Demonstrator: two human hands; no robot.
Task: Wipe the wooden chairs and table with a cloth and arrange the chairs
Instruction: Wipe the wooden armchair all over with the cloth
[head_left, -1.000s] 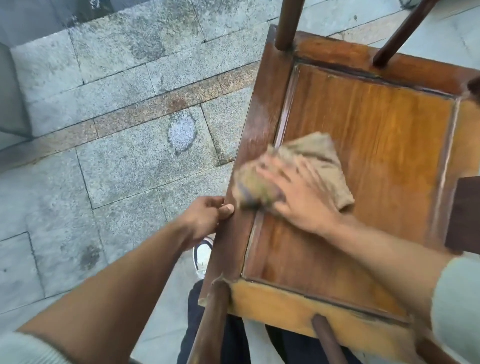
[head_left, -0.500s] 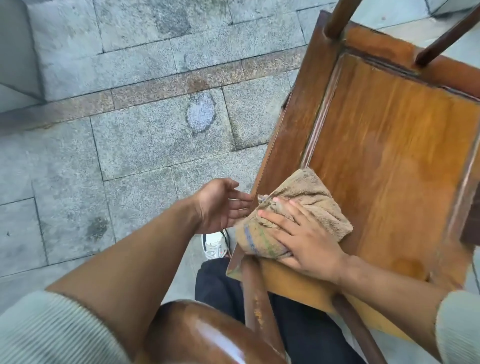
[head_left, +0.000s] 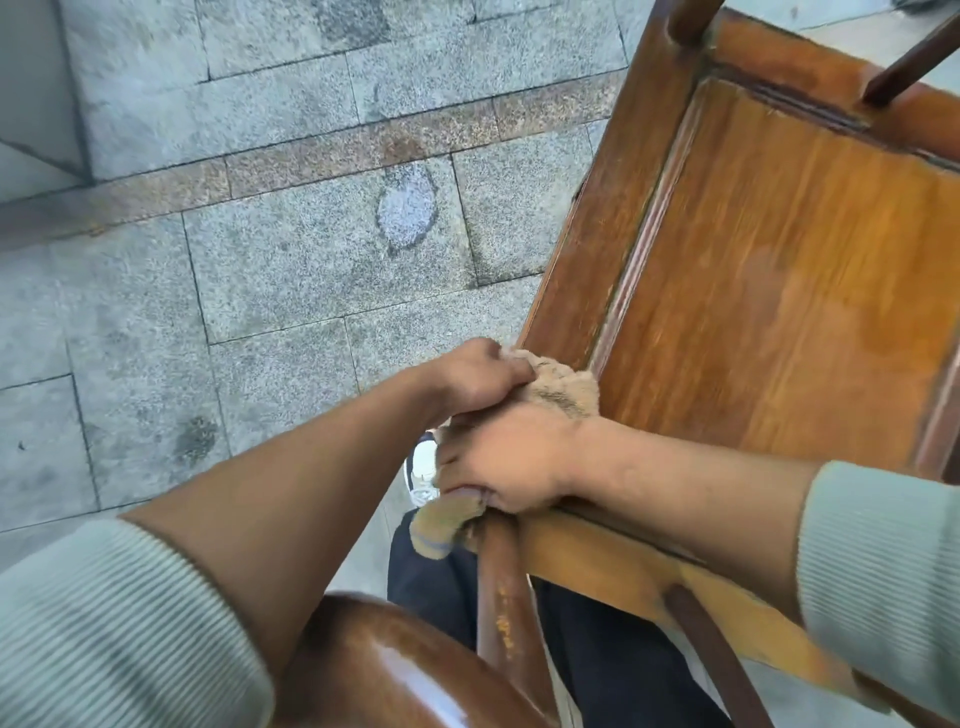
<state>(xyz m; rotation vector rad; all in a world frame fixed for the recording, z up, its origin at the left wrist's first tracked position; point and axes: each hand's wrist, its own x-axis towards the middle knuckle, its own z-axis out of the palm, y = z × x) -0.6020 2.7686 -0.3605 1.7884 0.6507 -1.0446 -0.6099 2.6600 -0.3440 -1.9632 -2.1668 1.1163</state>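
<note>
**One chair seat wiped in part; the rest of the job lies ahead**

Both hands meet at the near left corner of the chair seat (head_left: 779, 291). The right hand (head_left: 511, 460) has its fingers closed over the tan cloth (head_left: 563, 389), pressing it onto the corner where an upright post (head_left: 501, 587) joins. The left hand (head_left: 480, 376) curls shut on the cloth's far end. Faint damp patches on the panel suggest wiping is under way; no table is visible. Open stone paving (head_left: 260, 270) lies left of the seat edge, giving room to move.

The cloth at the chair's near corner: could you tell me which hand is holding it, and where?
Both: the left hand grips the cloth at its far end, the right hand clutches its middle.
</note>
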